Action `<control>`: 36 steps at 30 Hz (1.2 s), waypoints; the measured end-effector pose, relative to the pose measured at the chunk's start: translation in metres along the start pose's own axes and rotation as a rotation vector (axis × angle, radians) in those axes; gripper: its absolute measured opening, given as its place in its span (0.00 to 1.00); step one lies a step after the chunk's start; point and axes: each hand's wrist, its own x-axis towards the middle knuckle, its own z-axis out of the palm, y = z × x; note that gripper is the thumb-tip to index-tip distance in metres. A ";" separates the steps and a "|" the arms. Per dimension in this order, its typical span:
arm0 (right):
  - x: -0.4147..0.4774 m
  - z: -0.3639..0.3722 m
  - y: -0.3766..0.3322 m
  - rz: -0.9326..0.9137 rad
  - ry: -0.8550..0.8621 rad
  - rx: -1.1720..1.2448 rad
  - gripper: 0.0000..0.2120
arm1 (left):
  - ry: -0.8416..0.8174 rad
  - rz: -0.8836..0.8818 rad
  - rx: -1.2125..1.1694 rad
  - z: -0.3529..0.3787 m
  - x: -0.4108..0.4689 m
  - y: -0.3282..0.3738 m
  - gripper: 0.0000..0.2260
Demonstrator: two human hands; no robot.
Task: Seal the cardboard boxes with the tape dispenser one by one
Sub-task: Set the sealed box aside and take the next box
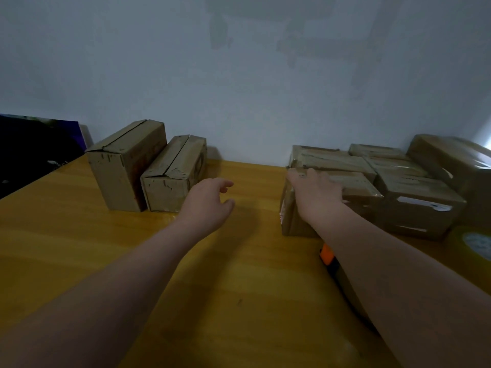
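Two cardboard boxes stand side by side at the back left of the wooden table (79, 235): a taller box (125, 163) and a lower box (172, 176), both with an untaped seam along the top. My left hand (210, 200) hovers just right of the lower box, fingers relaxed, holding nothing. My right hand (316, 192) lies flat on top of the nearest taped box (361, 189) in a cluster at the right. The tape dispenser (327, 255), orange and black, lies on the table mostly hidden under my right forearm.
Several more taped boxes (417, 197) are packed together at the back right against the pale wall. A dark object (32, 150) leans at the far left edge. A roll of tape (478, 244) shows at the right edge.
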 end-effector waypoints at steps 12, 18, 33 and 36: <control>-0.001 -0.015 -0.026 -0.105 0.002 -0.079 0.26 | 0.171 -0.161 0.420 -0.009 0.041 -0.045 0.20; -0.013 -0.016 -0.045 -0.170 -0.043 0.031 0.20 | 0.016 -0.355 0.372 -0.012 0.054 -0.068 0.24; -0.086 -0.002 -0.027 -0.148 0.090 0.384 0.20 | -0.044 -0.002 0.312 -0.028 -0.045 -0.035 0.28; -0.105 0.006 -0.020 -0.144 0.100 0.398 0.24 | -0.158 0.054 0.322 -0.037 -0.077 -0.025 0.34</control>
